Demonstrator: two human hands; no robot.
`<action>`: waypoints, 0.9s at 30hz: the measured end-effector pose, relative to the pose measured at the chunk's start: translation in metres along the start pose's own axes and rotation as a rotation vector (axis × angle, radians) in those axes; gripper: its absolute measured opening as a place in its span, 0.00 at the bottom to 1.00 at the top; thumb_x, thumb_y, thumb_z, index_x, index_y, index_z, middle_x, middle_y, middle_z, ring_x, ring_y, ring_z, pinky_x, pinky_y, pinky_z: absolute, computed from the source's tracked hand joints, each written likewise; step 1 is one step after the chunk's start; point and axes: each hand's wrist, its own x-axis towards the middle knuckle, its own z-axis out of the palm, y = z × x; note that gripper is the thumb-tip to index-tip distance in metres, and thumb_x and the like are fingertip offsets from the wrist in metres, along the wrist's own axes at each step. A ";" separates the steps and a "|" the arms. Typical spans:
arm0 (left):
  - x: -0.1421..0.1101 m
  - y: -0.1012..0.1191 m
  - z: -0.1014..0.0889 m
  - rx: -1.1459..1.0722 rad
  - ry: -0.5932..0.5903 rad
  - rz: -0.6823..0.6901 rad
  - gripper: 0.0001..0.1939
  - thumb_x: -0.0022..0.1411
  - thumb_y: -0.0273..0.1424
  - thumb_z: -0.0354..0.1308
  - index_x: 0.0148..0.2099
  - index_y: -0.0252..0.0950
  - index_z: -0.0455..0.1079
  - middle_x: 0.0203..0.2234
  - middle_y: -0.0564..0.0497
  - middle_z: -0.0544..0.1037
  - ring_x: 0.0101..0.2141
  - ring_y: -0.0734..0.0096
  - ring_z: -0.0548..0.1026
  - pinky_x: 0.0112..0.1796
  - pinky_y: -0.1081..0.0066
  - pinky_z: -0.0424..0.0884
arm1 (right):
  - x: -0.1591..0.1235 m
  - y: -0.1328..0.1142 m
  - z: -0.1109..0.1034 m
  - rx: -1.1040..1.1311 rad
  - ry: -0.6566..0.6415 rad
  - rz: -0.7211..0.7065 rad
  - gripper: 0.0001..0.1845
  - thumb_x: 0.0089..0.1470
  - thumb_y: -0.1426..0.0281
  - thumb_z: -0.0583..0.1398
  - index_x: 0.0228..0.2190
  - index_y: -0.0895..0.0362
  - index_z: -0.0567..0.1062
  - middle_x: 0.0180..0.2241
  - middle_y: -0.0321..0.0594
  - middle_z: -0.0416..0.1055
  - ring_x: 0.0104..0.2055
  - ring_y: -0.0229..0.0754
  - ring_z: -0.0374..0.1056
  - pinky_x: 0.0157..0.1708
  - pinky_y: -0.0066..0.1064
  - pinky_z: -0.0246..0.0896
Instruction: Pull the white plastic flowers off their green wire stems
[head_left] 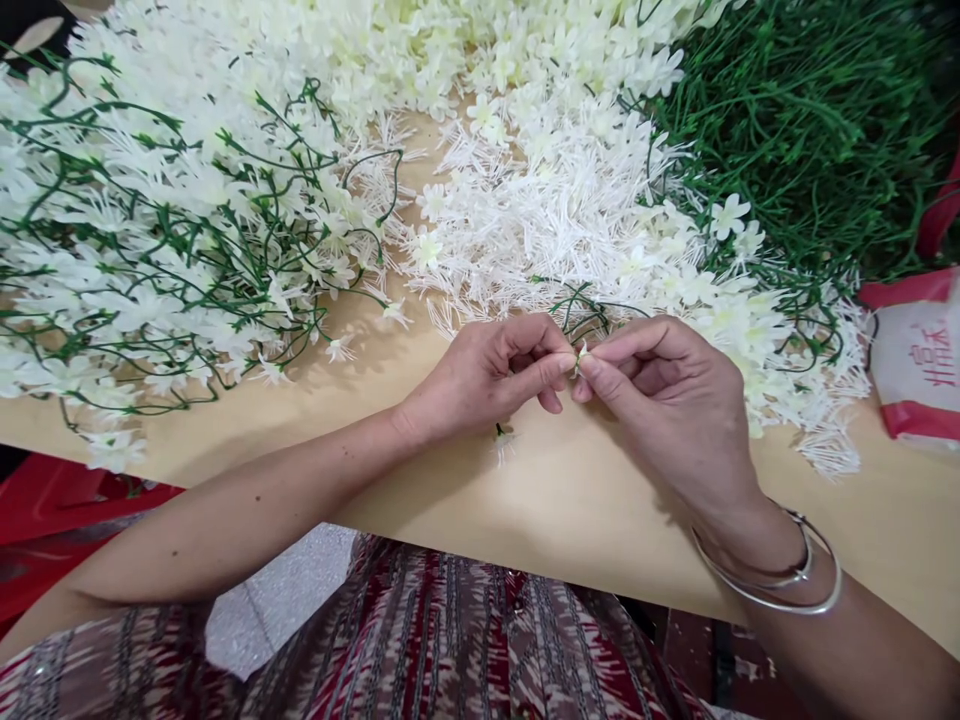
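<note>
My left hand (pixel 506 370) and my right hand (pixel 667 400) meet above the table, fingertips nearly touching. Between them is a small white piece of artificial flower (pixel 583 352), pinched by my right thumb and forefinger. My left thumb and forefinger close on the green stem tip just beside it; most of that tip is hidden. Green stem branches (pixel 581 305) show behind my fingers. Below my left hand a thin white stamen piece (pixel 504 442) on a green tip hangs or lies near the tabletop; I cannot tell which.
White flowers on green stems (pixel 187 250) are heaped at left. Loose white stamens (pixel 547 220) and pale petals (pixel 390 50) cover the middle and back. Bare green stems (pixel 810 130) pile up at back right, near a red and white bag (pixel 919 360). The table (pixel 540 510) ends before my lap.
</note>
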 end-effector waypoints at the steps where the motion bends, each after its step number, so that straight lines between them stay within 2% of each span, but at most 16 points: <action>1: 0.000 0.000 0.000 0.015 0.004 -0.003 0.18 0.67 0.46 0.65 0.37 0.34 0.72 0.24 0.52 0.81 0.27 0.75 0.80 0.31 0.77 0.72 | 0.000 0.001 0.000 -0.003 -0.002 -0.001 0.09 0.54 0.65 0.71 0.30 0.50 0.76 0.26 0.35 0.76 0.26 0.40 0.72 0.25 0.33 0.68; 5: 0.000 -0.001 0.002 0.032 0.006 -0.009 0.20 0.68 0.47 0.62 0.37 0.34 0.71 0.25 0.51 0.80 0.28 0.74 0.80 0.32 0.76 0.73 | 0.000 0.002 -0.004 0.028 -0.037 0.017 0.09 0.54 0.65 0.72 0.31 0.49 0.77 0.26 0.35 0.76 0.28 0.40 0.73 0.28 0.33 0.68; 7: 0.000 0.000 0.003 0.010 -0.006 -0.005 0.20 0.70 0.48 0.60 0.39 0.34 0.71 0.27 0.51 0.80 0.29 0.75 0.80 0.33 0.76 0.73 | 0.001 0.001 -0.007 0.066 -0.038 0.030 0.10 0.54 0.65 0.72 0.35 0.49 0.77 0.30 0.35 0.77 0.30 0.40 0.74 0.31 0.33 0.70; 11: -0.001 0.001 0.002 -0.021 0.019 -0.004 0.18 0.72 0.45 0.58 0.39 0.35 0.69 0.31 0.51 0.78 0.28 0.78 0.78 0.31 0.76 0.71 | 0.004 0.001 -0.013 0.155 0.035 0.046 0.08 0.61 0.59 0.66 0.40 0.49 0.78 0.38 0.37 0.77 0.35 0.39 0.73 0.39 0.34 0.72; 16: -0.001 0.002 0.000 -0.027 -0.004 0.001 0.17 0.72 0.44 0.58 0.38 0.35 0.68 0.29 0.53 0.76 0.26 0.78 0.76 0.30 0.76 0.70 | 0.006 0.004 -0.016 0.112 0.010 0.073 0.12 0.55 0.62 0.71 0.42 0.46 0.80 0.39 0.35 0.77 0.38 0.38 0.72 0.40 0.31 0.72; 23: 0.000 0.002 -0.001 -0.019 -0.035 -0.019 0.16 0.71 0.44 0.59 0.38 0.36 0.69 0.28 0.53 0.75 0.26 0.78 0.75 0.30 0.76 0.71 | 0.009 0.004 -0.014 0.114 -0.103 0.106 0.07 0.54 0.66 0.71 0.37 0.45 0.83 0.30 0.34 0.77 0.33 0.39 0.71 0.35 0.31 0.69; 27: -0.001 0.001 -0.002 -0.017 -0.044 -0.017 0.15 0.72 0.43 0.58 0.39 0.35 0.69 0.29 0.53 0.75 0.27 0.78 0.76 0.30 0.76 0.70 | 0.010 0.008 -0.015 0.127 -0.120 0.106 0.07 0.52 0.67 0.72 0.35 0.46 0.83 0.29 0.33 0.77 0.32 0.38 0.71 0.35 0.30 0.69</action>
